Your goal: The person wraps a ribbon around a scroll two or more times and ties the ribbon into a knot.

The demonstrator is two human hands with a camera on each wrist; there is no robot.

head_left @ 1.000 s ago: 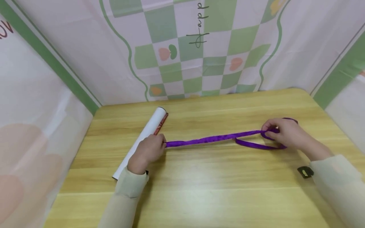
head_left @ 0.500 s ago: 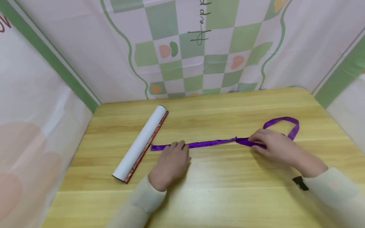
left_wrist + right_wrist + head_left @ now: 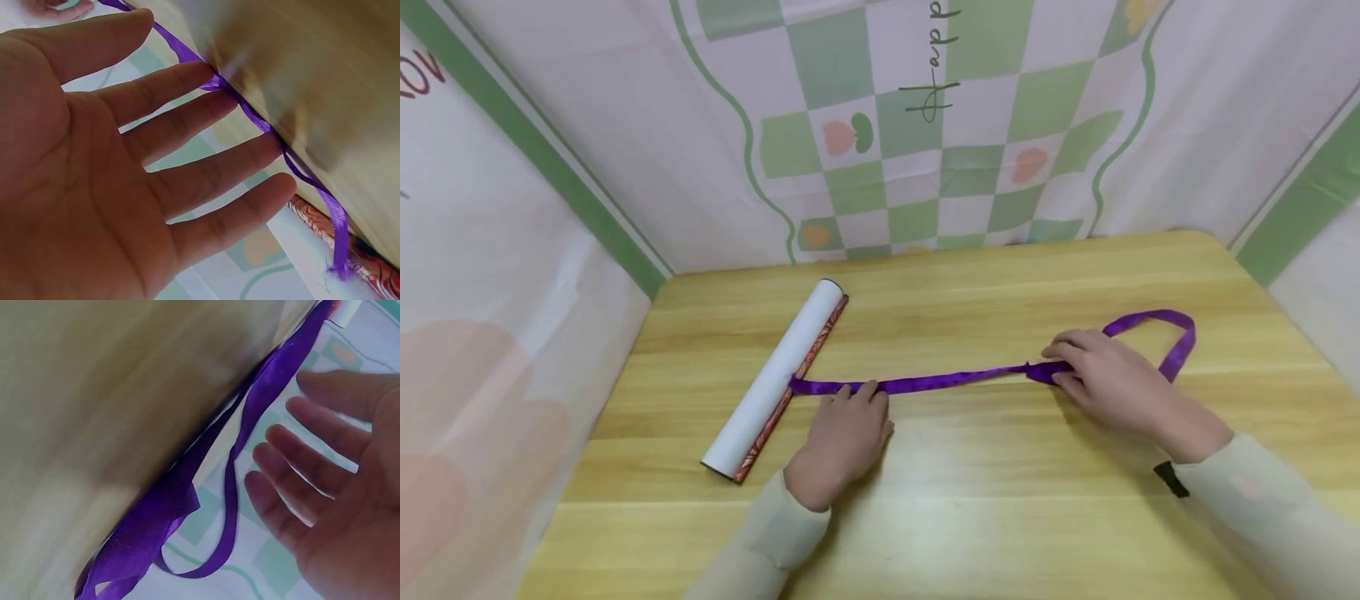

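A long purple ribbon (image 3: 955, 382) lies across the wooden table, its frayed left end at the white roll's edge. My left hand (image 3: 846, 437) has its fingers spread and straight, and the fingertips rest on the ribbon near that end. The left wrist view shows the palm bare, with the ribbon (image 3: 337, 231) running past the fingertips. Over the ribbon's right part, where it folds back and loops, my right hand (image 3: 1116, 390) hovers low with relaxed fingers. In the right wrist view its fingers stand apart from the ribbon (image 3: 140, 534), and nothing is in the palm.
A white roll (image 3: 767, 383) with a red patterned strip (image 3: 769, 432) along its right side lies slanted at the table's left. Behind the table (image 3: 970, 533) hangs a green-and-white checked cloth (image 3: 910, 179). A small dark object (image 3: 1171, 479) shows beneath the right cuff.
My left hand has let go of the ribbon's end and moved right along it. The right hand has released its part and shifted left. The ribbon, stretched before, now lies down with its loop spread.
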